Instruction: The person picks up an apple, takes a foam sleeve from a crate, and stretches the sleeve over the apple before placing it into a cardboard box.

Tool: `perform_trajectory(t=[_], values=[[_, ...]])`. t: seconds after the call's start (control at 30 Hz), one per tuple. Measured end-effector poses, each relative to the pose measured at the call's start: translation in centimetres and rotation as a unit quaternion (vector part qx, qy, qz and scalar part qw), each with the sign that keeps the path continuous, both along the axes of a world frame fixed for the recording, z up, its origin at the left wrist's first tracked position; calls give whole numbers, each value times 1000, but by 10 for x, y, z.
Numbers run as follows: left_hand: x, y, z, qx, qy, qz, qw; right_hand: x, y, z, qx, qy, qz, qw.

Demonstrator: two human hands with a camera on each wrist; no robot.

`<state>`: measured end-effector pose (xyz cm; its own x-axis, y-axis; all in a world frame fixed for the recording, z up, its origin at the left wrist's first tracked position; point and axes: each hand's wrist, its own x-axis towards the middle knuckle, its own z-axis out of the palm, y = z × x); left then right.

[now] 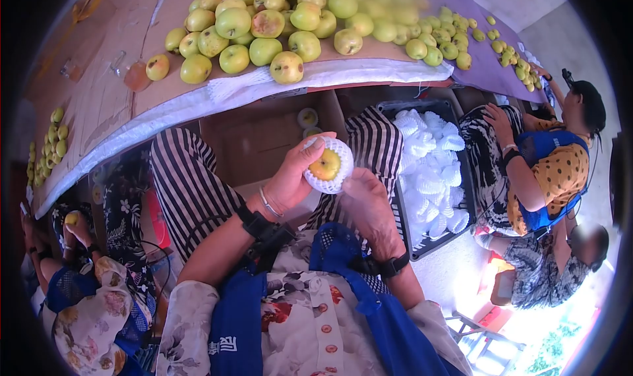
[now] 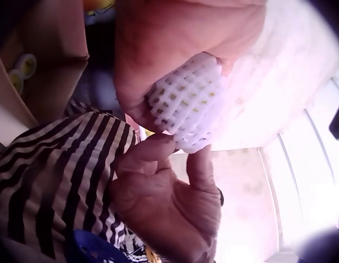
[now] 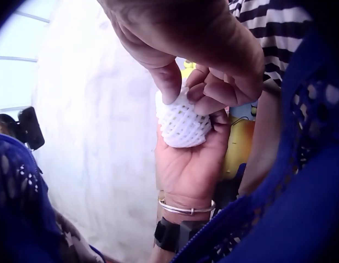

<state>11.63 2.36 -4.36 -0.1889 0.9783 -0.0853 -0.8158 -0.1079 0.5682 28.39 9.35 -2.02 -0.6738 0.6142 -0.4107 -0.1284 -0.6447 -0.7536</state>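
Observation:
A yellow-green apple [image 1: 325,166] sits inside a white foam net [image 1: 342,153], its stem end uncovered in the head view. My left hand [image 1: 290,178] cups the netted apple from one side, fingers curled round it. Blurred in the head view, my right hand [image 1: 370,204] is at the other side of the net. In the right wrist view its thumb and fingers [image 3: 168,82] pinch the rim of the foam net [image 3: 183,126]. From the left wrist view, the net [image 2: 187,104] covers the apple's side between both hands.
Apples [image 1: 267,23] lie piled on the cardboard-covered table [image 1: 125,66] ahead. Below its edge, a cardboard box [image 1: 237,139] holds netted apples [image 1: 307,117]. At the right stands a black crate [image 1: 412,247] of foam nets [image 1: 428,172]. Other people sit on both sides.

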Motion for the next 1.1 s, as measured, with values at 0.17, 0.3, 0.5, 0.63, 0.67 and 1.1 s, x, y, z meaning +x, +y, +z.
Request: perform_trajectory(t=[0.17,0.3,0.5,0.63,0.67,1.1], values=[[2,1,-3,-54,28,66,996,4,3,-5,207,-103,-46,972],[5,0,-2,-79,72,72,992,-2,-9,29,528,-166,-3,833],[16,-5,9,-58,110,19,992,-19,-6,16,640,-214,37,737],[12,-4,5,-50,20,10,999,-18,-5,14,693,-242,43,678],[11,-3,2,-49,-9,-1,999,-18,-5,14,676,-249,46,692],[10,-17,1,-147,168,-141,964,13,2,15,648,-219,166,710]])
